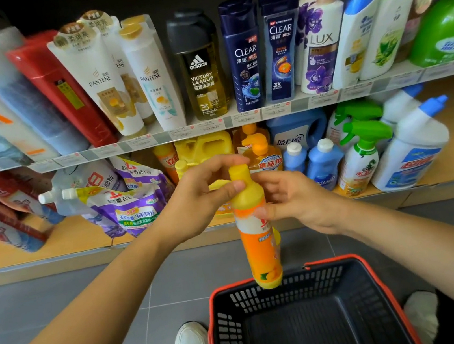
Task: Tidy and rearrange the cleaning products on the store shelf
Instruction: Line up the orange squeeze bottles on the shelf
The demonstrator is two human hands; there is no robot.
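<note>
A tall yellow and orange dish-soap bottle (257,238) hangs upright in front of the lower shelf (38,246), above the basket. My left hand (197,197) pinches its yellow neck just under the cap, thumb in front and fingers behind. My right hand (291,194) holds the bottle's shoulder from the right, fingers curled round it. Behind the bottle stand more yellow and orange detergent bottles (204,148), partly hidden by my hands.
A black shopping basket with a red rim (376,276) stands on the grey floor between my white shoes. Purple refill pouches (132,198) lie left on the lower shelf, blue bottles (322,162) and spray bottles (363,156) right. Shampoo bottles (200,66) fill the upper shelf.
</note>
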